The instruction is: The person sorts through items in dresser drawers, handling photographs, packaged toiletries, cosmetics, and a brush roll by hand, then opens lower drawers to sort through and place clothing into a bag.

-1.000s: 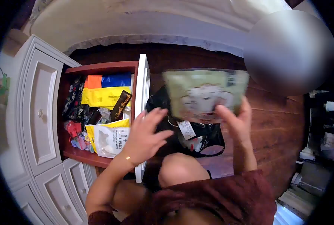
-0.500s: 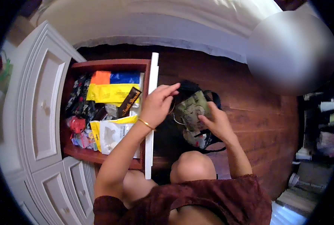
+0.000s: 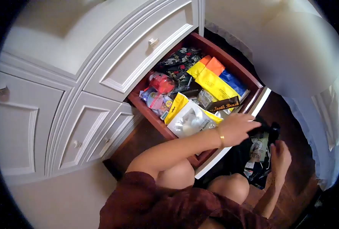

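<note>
A dark bag (image 3: 234, 162) stands on the floor against the drawer front, its mouth facing up. Inside it show a green printed packet (image 3: 258, 147) and some white-labelled items, partly in shadow. My left hand (image 3: 236, 130), with a gold bangle on the wrist, reaches over the drawer front; its fingers are closed at the bag's upper rim. On the opposite side, my right hand (image 3: 282, 158) has its fingers curled at the bag's black edge. The fingertips of both hands are partly lost in the dark fabric.
An open drawer (image 3: 160, 128) holds a yellow packet (image 3: 217, 87), a toothbrush box (image 3: 224, 104), a white-and-yellow pouch (image 3: 192, 120), a red item (image 3: 161, 83) and floral cloth (image 3: 182, 63). The white cabinet (image 3: 100, 65) is at left, the draped bed (image 3: 302, 114) at right.
My view has turned toward the cabinet, so the drawer appears tilted. My right hand has moved off the green packet to the bag's edge; the packet now lies inside the bag.
</note>
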A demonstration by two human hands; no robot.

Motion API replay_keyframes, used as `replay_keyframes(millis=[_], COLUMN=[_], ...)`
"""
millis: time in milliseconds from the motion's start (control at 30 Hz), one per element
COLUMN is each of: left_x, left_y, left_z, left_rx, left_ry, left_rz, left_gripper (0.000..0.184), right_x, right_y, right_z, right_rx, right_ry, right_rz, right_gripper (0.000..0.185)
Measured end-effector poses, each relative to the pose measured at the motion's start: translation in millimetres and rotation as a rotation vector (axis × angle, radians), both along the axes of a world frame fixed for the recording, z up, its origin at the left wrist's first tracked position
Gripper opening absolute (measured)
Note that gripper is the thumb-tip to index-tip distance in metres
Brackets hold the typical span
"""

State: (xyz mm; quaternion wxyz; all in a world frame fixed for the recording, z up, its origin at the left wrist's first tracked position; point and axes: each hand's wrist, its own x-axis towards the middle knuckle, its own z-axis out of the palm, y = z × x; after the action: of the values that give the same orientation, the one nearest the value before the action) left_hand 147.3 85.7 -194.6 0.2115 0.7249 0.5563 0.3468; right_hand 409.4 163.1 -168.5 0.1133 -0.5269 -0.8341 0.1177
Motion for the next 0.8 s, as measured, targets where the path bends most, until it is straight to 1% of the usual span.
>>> replay_keyframes(millis=[33, 67, 100, 133, 167, 200, 233, 267, 300, 367, 400, 433, 467, 567, 667, 700, 767, 800], left_x=[-18, -38, -57, -74, -89, -102, -111, -117, -122, -127, -128, -128, -129, -134, -139, -138, -137, -135], left_y=[-14, -34, -55, -77, -98, -118, -136, -153, -168, -194, -203, -211, -218, -233, -239, -239, -237, -236], left_z=[-4, 2, 2, -3, -2, 0, 1, 1, -1, -10, -12, -15, -17, -25, -32, -31, -30, -30], left_rx=[0.016, -0.01, -0.02, -0.09, -0.172, -0.256, -0.24, -0.224, -0.202, -0.157, -0.139, -0.12, -0.1, -0.058, -0.071, -0.072, -0.064, -0.059], left_ry=[-0.095, -0.094, -0.145, -0.138, -0.232, -0.326, -0.331, -0.336, -0.357, -0.396, -0.438, -0.481, -0.525, -0.589, -0.545, -0.523, -0.458, -0.422], left_rz=[0.067, 0.153, 0.228, 0.324, 0.426, 0.529, 0.626, 0.722, 0.776, 0.883, 0.926, 0.967, 1.008, 1.029, 1.003, 0.997, 0.971, 0.963], left_gripper=[0.041, 0.034, 0.028, 0.02, 0.016, 0.014, 0.014, 0.017, 0.017, 0.02, 0.02, 0.021, 0.022, 0.022, 0.017, 0.015, 0.01, 0.008], right_x=[-15, -47, -71, -92, -115, -147, -181, -213, -244, -302, -331, -361, -383, -418, -419, -414, -391, -382], right_y=[-1, -9, -10, -10, -12, -20, -28, -33, -40, -66, -79, -90, -96, -106, -97, -91, -69, -61], right_z=[12, 40, 43, 44, 44, 42, 36, 16, -8, -49, -63, -94, -116, -112, -99, -68, -102, -112], right_rx=[0.114, 0.032, -0.015, -0.063, -0.112, -0.265, -0.419, -0.452, -0.45, -0.563, -0.635, -0.709, -0.594, -0.687, -0.526, -0.612, -0.16, -0.269], right_ry=[0.092, 0.226, 0.275, 0.324, 0.373, 0.38, 0.387, 0.269, 0.274, 0.224, 0.146, 0.124, 0.029, 0.294, 0.188, 0.015, 0.179, 0.133], right_rz=[0.032, 0.025, 0.133, 0.242, 0.348, 0.44, 0.531, 0.712, 0.929, 1.087, 1.122, 1.136, 1.185, 0.847, 0.804, 0.754, 0.924, 0.765], right_gripper=[0.021, 0.017, 0.016, 0.016, 0.016, 0.015, 0.014, 0.017, 0.02, 0.03, 0.033, 0.034, 0.044, 0.051, 0.057, 0.056, 0.056, 0.057])
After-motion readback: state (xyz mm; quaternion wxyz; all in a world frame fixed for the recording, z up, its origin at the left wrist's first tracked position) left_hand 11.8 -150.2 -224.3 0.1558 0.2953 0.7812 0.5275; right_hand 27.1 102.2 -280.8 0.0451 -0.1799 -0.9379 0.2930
